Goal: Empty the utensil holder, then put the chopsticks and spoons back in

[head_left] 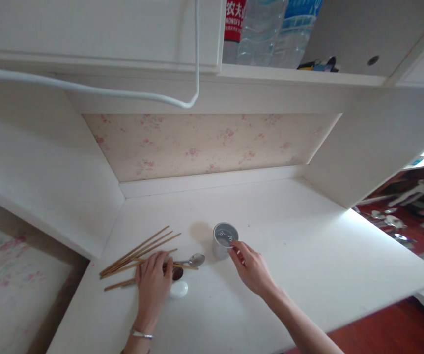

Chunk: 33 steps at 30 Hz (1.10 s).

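Fingers [240,246] of the right hand [253,271] pinch the rim of a grey cup [222,239] between thumb and fingertips, at about its four o'clock edge. It stands upright on the white tabletop [289,255], its mouth facing up and small holes showing in its bottom.

From the cup, the left hand [155,271] lies at eight o'clock, palm down over a loose bundle of utensils, its fingers curled over them; I cannot tell whether they grip or merely rest. A bracelet [141,335] circles that wrist.

Several wooden chopsticks [134,250] fan out at nine o'clock from the cup, most of their upper ends aimed toward two o'clock. A metal spoon [197,259] shows its bowl at eight o'clock, just beside the hand. Farther along that direction sits a dark brown rounded end [177,274], and next to it a glossy white piece [179,289], partly covered by the hand.

At twelve o'clock, beyond the tabletop, is a flowered wall panel [204,147], with plastic bottles [263,34] on a shelf above.
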### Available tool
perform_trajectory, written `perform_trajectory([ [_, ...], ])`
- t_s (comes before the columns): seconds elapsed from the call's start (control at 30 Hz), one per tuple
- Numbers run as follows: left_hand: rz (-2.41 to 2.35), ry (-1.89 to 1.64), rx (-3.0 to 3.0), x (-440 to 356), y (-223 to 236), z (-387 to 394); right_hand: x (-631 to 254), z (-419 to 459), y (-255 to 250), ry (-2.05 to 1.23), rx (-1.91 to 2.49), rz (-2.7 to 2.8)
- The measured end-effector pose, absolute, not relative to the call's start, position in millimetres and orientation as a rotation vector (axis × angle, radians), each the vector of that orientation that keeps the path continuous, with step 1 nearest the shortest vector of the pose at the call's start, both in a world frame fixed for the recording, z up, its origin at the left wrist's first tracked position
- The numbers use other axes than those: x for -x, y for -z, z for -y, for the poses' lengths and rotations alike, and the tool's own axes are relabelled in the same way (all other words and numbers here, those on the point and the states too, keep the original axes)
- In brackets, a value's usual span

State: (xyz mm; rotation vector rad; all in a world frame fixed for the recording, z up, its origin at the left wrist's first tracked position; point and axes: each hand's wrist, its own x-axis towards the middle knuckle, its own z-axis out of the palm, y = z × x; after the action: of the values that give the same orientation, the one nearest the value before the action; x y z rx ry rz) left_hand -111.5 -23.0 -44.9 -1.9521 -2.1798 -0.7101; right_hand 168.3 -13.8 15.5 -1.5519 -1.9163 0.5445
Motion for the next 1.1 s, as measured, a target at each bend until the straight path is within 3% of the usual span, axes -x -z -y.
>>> perform_trajectory([
  [0.5,2.16,0.783,1.888,146.9,36.6,15.3,-184.0,29.0,-15.3,-0.502,1.46,2.029],
  [0.73,2.221,0.642,1.897,191.3,37.9,-6.2,-184.9,34.2,-5.7,-0.621,1.396,1.963],
  [1.1,2.471,0.329,1.995,171.1,36.8,-12.0,-185.0,47.6,12.1,-0.782,1.401,1.658],
])
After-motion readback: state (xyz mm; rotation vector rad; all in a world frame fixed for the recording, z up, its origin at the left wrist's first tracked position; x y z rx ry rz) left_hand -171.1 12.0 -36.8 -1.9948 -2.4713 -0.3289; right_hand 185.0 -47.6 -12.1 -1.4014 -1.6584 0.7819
